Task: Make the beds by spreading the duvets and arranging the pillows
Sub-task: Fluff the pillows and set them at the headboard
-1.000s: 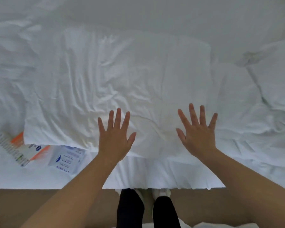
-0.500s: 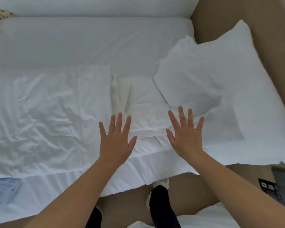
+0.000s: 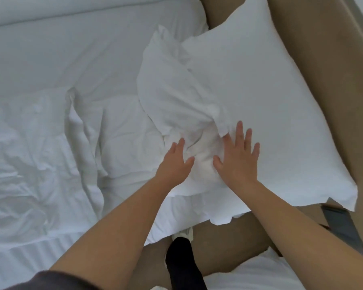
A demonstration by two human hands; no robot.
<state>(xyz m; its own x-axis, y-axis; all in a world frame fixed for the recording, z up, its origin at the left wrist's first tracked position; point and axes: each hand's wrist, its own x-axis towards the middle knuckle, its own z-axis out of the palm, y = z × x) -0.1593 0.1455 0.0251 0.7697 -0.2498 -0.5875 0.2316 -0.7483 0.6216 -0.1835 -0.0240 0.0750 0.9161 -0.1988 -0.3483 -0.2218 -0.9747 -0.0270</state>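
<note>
Both hands are spread flat with the fingers apart, neither grip clamped on anything. The left hand [image 3: 174, 159] presses the rumpled near corner of the smaller white cloth pillow [image 3: 176, 95], and the right hand [image 3: 238, 159] lies just beside it on the large smooth white pillow [image 3: 270, 101], its fingertips touching the loose flap of the smaller one. The open palms look meant to flatten and steady the fabric rather than lift it, likely before the pillows are squared up.

The two pillows overlap at the head end of the white-sheeted bed [image 3: 82, 49], the smaller lying partly on top of the larger and skewed toward the bed's middle. The large one leans against the tan padded headboard [image 3: 314, 59], and its near corner hangs over the bed's near edge. The wrinkled white duvet [image 3: 29, 153] lies along the near side toward the bed's foot end, bunched in a fold where it meets the pillows, so spreading seems unfinished.

Below the edge is tan floor [image 3: 228, 248], a dark-trousered leg [image 3: 182, 266], and what seems another white bed at the bottom.
</note>
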